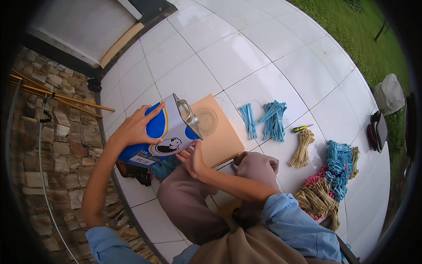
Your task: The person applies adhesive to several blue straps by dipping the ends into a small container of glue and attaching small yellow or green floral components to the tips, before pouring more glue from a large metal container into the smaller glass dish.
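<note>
Blue tin between 2 hands

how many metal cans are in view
1: the blue-and-white can, tilted toward the clear dish, between the left grip and right grip. Others may be hidden.

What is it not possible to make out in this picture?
In the head view:
Inside of the metal can: hidden by its walls.
Contents of the clear dish: too faint to tell.
Blue strands: partly covered by can and trouser leg.
Dark item beside them: can overlaps it, kind unclear.
</note>
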### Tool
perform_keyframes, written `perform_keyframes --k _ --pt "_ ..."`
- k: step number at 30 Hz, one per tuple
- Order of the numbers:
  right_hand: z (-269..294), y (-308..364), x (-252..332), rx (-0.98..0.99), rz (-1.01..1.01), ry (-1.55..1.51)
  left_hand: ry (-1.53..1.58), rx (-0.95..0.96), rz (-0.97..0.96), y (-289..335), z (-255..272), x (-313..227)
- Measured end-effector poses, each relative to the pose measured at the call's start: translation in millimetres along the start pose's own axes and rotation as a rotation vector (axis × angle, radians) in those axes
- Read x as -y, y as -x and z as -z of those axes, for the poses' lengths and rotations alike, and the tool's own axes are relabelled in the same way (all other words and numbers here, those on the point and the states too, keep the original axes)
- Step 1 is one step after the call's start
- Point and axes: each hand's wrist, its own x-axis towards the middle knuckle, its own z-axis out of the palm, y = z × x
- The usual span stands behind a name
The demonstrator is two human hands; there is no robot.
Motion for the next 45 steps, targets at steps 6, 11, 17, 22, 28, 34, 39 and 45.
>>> perform_keyframes --k 6,11,17,22,28,34,39,45 --pt "13.8 -4.0 -14.2 -0.001 0.22 0.613 0.356 -0.418 0.085 71.4 -63.4 23.8" --pt "10.8 -16.3 -1.2 0.148 0.591 0.919 0.54 -0.838 0.081 95.1 -127.6 29.3" --pt "-36.0 -9.6 5.6 0.441 0.714 1.148 0.696 -1.255 0.184 111.5 -193.8 33.4" --pt "-50.4 -27.0 -5.2 0.57 0.709 1.256 1.026 -1.49 0.268 117.3 -196.8 21.7" --pt "-46.3 -47.0 8.5 0.732 0.459 1.079 0.938 -1.573 0.365 118.6 -205.1 14.5" --pt "21.5 -65.6 21.0 0.487 0.704 2.1 0.872 -1.558 0.419 111.9 -209.4 13.3" --pt "54.5 -85.3 -0.8 0.475 0.78 2.611 0.838 -1.51 0.456 109.1 -204.3 10.1" --pt "15.3 -69.9 -12.0 0.362 0.992 2.417 0.764 -1.501 0.522 118.5 -199.7 11.7"
